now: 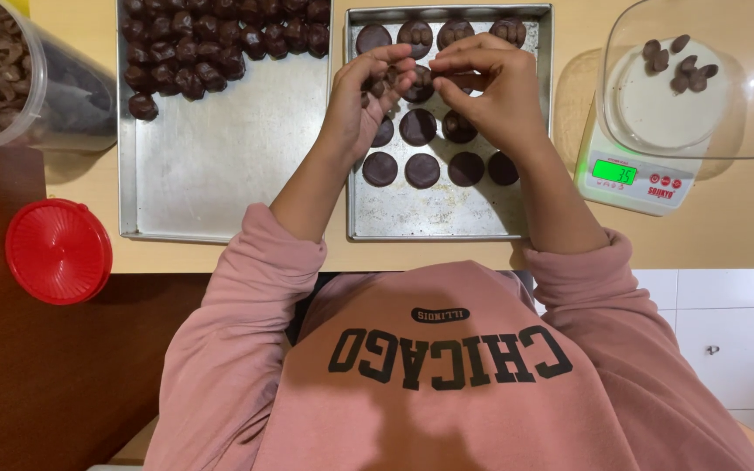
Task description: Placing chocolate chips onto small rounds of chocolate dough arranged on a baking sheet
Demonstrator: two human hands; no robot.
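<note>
Both hands [429, 83] raised together over the right tray [447, 222], fingertips pinching one dark dough piece [421, 77].

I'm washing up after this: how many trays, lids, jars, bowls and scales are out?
Trays: 2
Red lid: 1
Jar: 1
Bowl: 1
Scale: 1
Total: 6

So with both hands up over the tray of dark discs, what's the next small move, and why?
Probably lower the piece pinched between both hands, left hand and right hand, onto a bare disc below. The back-row discs already carry toppings; the front rows on the tray are plain.
</note>
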